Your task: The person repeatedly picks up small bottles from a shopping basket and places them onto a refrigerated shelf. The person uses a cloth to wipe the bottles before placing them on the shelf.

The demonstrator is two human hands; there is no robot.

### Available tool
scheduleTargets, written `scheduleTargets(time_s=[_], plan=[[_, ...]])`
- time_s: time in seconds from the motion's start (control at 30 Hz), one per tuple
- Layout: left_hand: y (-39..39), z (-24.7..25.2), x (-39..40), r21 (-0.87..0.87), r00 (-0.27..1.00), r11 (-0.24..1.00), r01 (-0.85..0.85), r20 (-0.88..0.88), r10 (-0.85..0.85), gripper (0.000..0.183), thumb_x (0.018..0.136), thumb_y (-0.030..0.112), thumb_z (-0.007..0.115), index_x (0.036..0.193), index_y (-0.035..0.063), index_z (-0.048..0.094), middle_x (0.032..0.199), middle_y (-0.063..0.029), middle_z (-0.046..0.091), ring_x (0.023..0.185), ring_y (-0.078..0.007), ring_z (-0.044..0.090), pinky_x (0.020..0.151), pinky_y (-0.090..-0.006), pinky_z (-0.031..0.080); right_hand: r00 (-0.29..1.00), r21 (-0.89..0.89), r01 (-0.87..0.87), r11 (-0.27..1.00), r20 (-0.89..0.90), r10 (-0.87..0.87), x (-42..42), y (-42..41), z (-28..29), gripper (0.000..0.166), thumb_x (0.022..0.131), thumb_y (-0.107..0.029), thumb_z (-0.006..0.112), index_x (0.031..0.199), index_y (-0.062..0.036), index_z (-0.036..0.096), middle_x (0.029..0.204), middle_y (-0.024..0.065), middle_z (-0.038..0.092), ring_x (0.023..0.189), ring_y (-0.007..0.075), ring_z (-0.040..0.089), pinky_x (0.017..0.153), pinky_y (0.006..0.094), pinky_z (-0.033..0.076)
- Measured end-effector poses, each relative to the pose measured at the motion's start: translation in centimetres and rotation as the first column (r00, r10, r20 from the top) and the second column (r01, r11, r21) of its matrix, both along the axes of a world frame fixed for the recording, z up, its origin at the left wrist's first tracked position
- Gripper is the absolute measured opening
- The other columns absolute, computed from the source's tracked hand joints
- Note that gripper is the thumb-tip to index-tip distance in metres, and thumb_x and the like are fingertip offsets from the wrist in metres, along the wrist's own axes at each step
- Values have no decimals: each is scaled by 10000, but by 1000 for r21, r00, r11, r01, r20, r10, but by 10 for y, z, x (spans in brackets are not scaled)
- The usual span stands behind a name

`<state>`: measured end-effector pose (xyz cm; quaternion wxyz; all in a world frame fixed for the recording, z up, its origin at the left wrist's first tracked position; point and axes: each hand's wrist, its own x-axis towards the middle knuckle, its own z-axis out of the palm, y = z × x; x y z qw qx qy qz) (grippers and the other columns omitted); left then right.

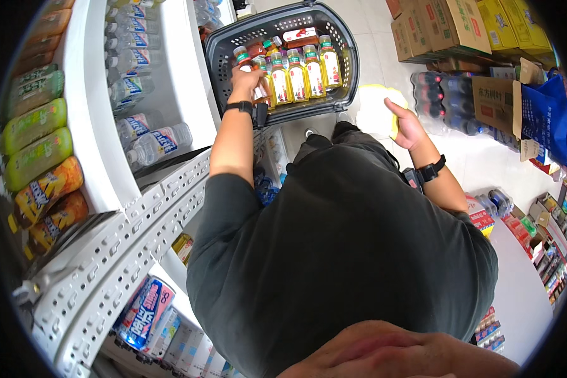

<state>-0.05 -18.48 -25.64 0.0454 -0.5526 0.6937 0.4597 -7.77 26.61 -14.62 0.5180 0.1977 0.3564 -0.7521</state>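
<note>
A black plastic shopping basket (266, 22) with perforated walls stands before me, holding several drink bottles. My left hand (246, 79) reaches over its left side and grips a reddish-brown drink bottle (242, 57), whose cap points away from me. Beside that hand, a row of yellow drink bottles (298, 78) with white labels and green neck bands leans in the basket. A dark red bottle (300, 38) lies behind them. To the basket's right, my right hand (408, 126) holds an overexposed white cloth (377, 111) with yellow edges, thumb on top.
On my left, white metal shelves (175, 61) hold clear water bottles (156, 144) and green drink bottles (38, 156). Cardboard cartons (437, 30), packs of dark bottles (427, 97) and a blue bag (545, 120) stand at right. A white tabletop (519, 279) is nearer me.
</note>
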Motion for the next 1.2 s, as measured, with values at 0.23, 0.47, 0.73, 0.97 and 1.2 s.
scheduleTargets(time_s=[0.23, 0.47, 0.73, 0.97, 1.2], plan=[[101, 147, 9, 719, 494, 492, 491, -695, 523, 455, 964, 275, 539, 1337, 15, 543, 1198, -150, 670, 1119, -314, 653, 1018, -481, 510, 842, -9, -179, 984, -519, 149, -28, -94, 20, 521, 1052, -336, 539, 1434, 16, 496, 1386, 116, 598, 1252, 201, 581, 1069, 335, 449], [178, 227, -14, 597, 446, 751, 281, -775, 449, 548, 1080, 492, 341, 1433, 98, 486, 1443, -62, 543, 1328, -214, 514, 1123, -417, 410, -155, 75, -200, 977, -987, 44, -27, -184, 115, 380, 1019, -222, 555, 1355, -47, 591, 1500, 225, 468, 1413, 359, 422, 1210, 426, 259], [158, 269, -22, 570, 317, 813, 117, -797, 514, 537, 1057, 569, 380, 1051, 69, 577, 898, -71, 660, 828, -212, 672, 783, -374, 569, -348, -33, -398, 917, -919, -184, -17, -110, 114, 518, 1008, -153, 425, 1496, 21, 426, 1648, 224, 235, 1529, 372, 226, 1235, 441, 173], [217, 312, -30, 363, 105, 849, 385, -931, 351, 301, 1052, 312, 514, 1185, 52, 586, 1056, -101, 673, 1004, -223, 654, 901, -388, 535, 706, -605, -128, 786, -612, -356, -8, -100, 107, 607, 1033, -316, 578, 1514, -12, 365, 1494, 115, 487, 1374, 233, 466, 1160, 390, 361], [228, 300, -19, -173, 3, 834, 525, -979, -205, 398, 982, 306, 657, 1245, 40, 523, 1230, -177, 633, 1076, -250, 665, 957, -405, 533, 941, -551, -221, 805, -336, 29, -29, -79, 111, 478, 1050, -316, 513, 1431, -32, 470, 1410, 143, 559, 1266, 268, 573, 1081, 415, 463]])
